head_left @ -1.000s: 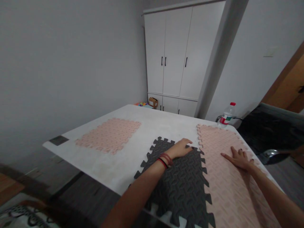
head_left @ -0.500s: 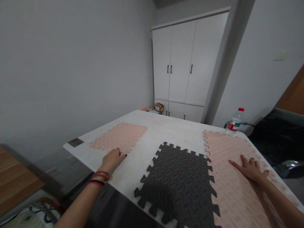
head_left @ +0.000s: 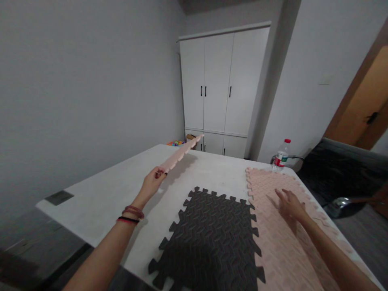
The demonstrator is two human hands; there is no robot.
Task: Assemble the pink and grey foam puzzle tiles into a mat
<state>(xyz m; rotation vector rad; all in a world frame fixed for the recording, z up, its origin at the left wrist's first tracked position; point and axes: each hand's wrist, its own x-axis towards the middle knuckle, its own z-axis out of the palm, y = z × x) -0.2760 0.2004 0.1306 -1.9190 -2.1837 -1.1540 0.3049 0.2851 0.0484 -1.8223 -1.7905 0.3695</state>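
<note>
My left hand (head_left: 154,180) is closed on the near corner of a pink foam mat tile (head_left: 182,152), which is tilted up off the table and seen nearly edge-on. A dark grey foam mat tile (head_left: 209,238) with a raised pattern and toothed edges lies flat in front of me. Along its right side runs a longer stretch of pink foam mat (head_left: 266,190), its edge meeting the grey one. Above this pink mat hovers my right hand (head_left: 289,202), fingers stretched out and holding nothing, its shadow falling on the mat.
The white table (head_left: 100,194) carries the mats. A water bottle (head_left: 281,155) with a red cap stands at the far right corner. A black chair (head_left: 342,173) is beyond the right edge. A white cabinet (head_left: 218,89) and a cardboard box (head_left: 190,138) are behind the table.
My left hand has lifted the left pink tile off the table and moved it rightward. My right hand has risen off the pink mat. The view has turned slightly right.
</note>
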